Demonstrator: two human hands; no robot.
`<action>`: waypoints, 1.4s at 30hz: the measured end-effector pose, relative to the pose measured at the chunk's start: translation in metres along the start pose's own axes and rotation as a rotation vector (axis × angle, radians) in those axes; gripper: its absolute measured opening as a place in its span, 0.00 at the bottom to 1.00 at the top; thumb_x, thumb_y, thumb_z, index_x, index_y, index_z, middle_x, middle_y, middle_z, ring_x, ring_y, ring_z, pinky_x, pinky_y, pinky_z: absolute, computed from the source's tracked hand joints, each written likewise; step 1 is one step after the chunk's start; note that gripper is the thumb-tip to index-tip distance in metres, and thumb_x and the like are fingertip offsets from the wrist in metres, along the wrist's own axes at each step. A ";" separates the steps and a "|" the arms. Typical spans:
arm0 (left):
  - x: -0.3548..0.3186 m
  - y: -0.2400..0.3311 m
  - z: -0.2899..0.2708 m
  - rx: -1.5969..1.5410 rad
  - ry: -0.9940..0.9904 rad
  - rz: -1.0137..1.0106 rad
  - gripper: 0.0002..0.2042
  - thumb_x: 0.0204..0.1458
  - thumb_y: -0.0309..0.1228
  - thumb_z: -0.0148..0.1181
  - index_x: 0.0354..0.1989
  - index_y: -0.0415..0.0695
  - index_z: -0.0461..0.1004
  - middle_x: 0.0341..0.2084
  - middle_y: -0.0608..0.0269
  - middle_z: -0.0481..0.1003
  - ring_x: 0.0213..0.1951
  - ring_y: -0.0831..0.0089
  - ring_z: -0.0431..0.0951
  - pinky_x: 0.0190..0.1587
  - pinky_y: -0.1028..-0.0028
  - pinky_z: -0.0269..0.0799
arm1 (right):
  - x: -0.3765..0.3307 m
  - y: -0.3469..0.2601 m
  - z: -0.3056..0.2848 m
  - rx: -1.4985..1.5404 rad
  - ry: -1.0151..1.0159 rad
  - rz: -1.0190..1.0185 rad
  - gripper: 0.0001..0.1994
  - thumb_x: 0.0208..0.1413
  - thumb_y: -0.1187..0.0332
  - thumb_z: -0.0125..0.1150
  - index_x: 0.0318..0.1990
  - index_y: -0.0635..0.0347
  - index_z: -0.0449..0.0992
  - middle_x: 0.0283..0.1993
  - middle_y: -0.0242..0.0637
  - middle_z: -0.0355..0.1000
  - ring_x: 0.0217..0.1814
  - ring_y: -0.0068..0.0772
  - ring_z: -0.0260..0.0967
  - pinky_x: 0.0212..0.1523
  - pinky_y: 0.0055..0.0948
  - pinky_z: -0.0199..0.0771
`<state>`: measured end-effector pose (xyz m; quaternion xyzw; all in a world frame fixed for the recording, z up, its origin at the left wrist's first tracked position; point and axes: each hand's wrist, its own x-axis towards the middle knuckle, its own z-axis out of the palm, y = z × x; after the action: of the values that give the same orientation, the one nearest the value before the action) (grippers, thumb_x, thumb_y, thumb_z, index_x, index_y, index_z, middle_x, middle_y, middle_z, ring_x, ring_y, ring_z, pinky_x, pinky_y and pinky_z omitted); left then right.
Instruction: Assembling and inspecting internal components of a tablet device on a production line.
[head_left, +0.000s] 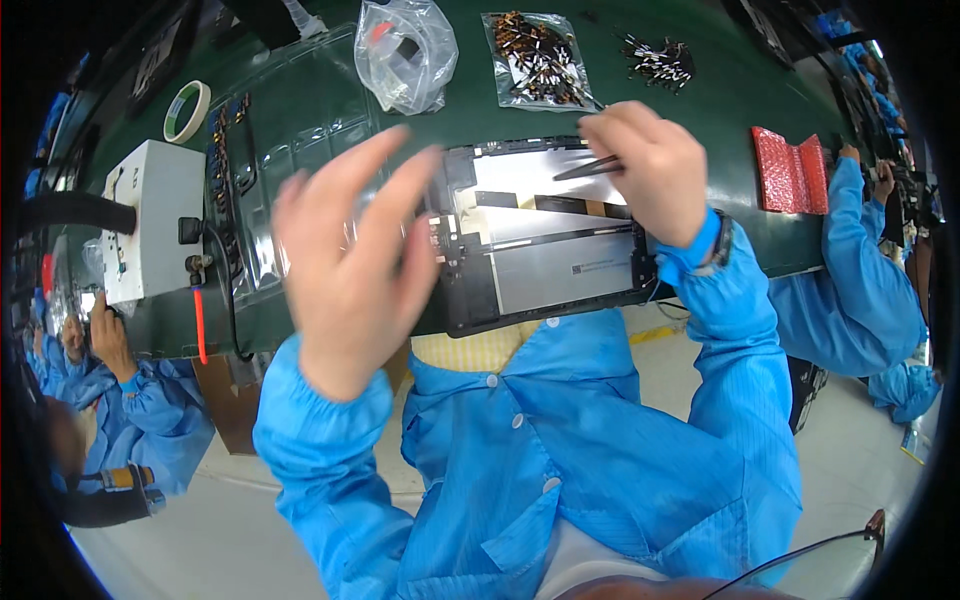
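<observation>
Working inside the opened tablet [565, 275], apparently; it lies at the near edge of the bench [725, 115]. Right hand [655, 172] pinches tweezers [585, 169] over it; left hand [345, 268] blurred, fingers [403, 192] wide, seemingly empty. Next move probably calls for steady, exact aim.

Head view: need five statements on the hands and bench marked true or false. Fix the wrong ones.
1. The right hand holds dark tweezers. True.
2. The left hand grips a roll of tape. False: its fingers are spread, and nothing shows in its grasp.
3. The opened flat device has a silver panel facing up. True.
4. The white box stands to the right of the opened flat device. False: it stands to the left.
5. The red bubble-wrap piece lies to the right of the opened flat device. True.
</observation>
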<state>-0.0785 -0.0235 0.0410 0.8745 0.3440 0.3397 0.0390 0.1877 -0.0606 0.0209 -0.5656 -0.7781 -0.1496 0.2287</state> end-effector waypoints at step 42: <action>0.047 0.015 0.082 -0.029 -0.477 0.283 0.26 0.36 0.21 0.48 0.49 0.50 0.69 0.47 0.67 0.71 0.51 0.68 0.69 0.59 0.44 0.42 | -0.044 0.046 -0.018 0.591 -0.151 0.683 0.08 0.50 0.71 0.57 0.38 0.61 0.71 0.30 0.40 0.70 0.29 0.34 0.68 0.32 0.26 0.69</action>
<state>0.0059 0.0082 0.0097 0.9684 0.1948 0.1312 0.0837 0.2462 -0.0903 0.0120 -0.7096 -0.5706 0.2046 0.3591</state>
